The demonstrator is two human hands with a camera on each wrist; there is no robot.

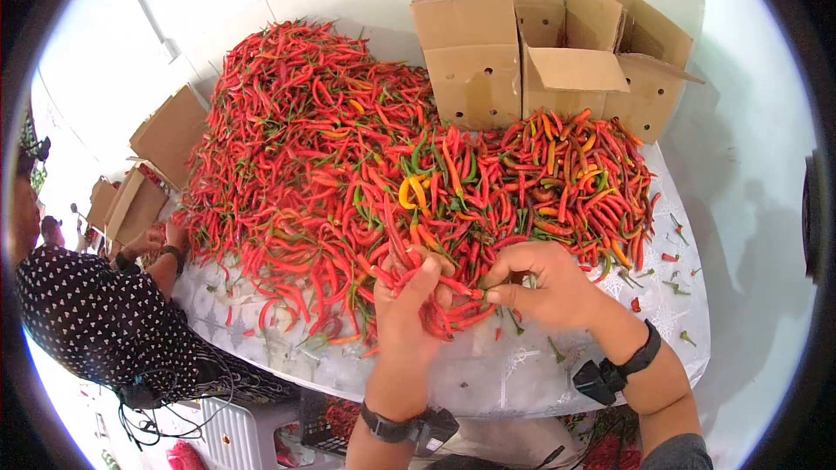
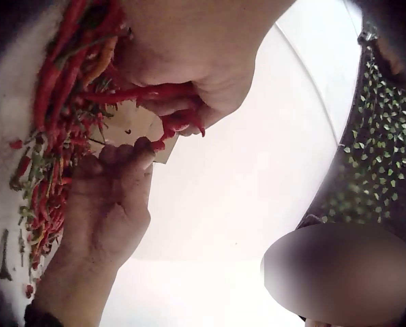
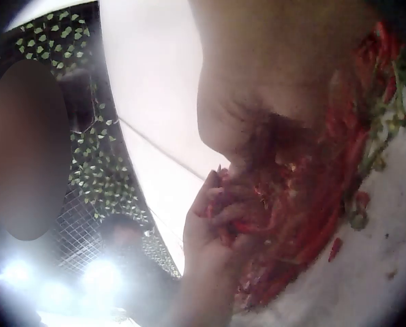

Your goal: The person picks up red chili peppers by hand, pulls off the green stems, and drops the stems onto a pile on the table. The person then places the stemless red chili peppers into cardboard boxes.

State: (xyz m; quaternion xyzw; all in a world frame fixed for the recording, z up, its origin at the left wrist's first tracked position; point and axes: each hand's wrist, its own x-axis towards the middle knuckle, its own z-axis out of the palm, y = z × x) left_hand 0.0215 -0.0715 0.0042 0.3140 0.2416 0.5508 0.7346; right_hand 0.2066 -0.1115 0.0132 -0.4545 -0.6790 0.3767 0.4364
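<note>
In the head view my left hand (image 1: 405, 318) grips several red chilies (image 1: 446, 318), thumb on top, in front of the large chili heap (image 1: 296, 122). Beside it, the thumb and forefinger of my right hand (image 1: 549, 287) pinch the green stem end (image 1: 484, 294) of one red chili. The left wrist view has the left hand (image 2: 189, 54) with red chilies between its fingers and the right hand (image 2: 111, 197) at a chili's tip. In the right wrist view the right hand (image 3: 271, 75) hides its own fingertips; the left hand (image 3: 213, 252) holds chilies.
Cardboard boxes (image 1: 475, 61) stand at the back right. A smaller chili pile (image 1: 566, 183) lies before them. Loose stems (image 1: 675, 287) dot the right side of the tablecloth (image 1: 610, 357). At the left another person (image 1: 104, 313) reaches toward the heap near open boxes (image 1: 135, 209).
</note>
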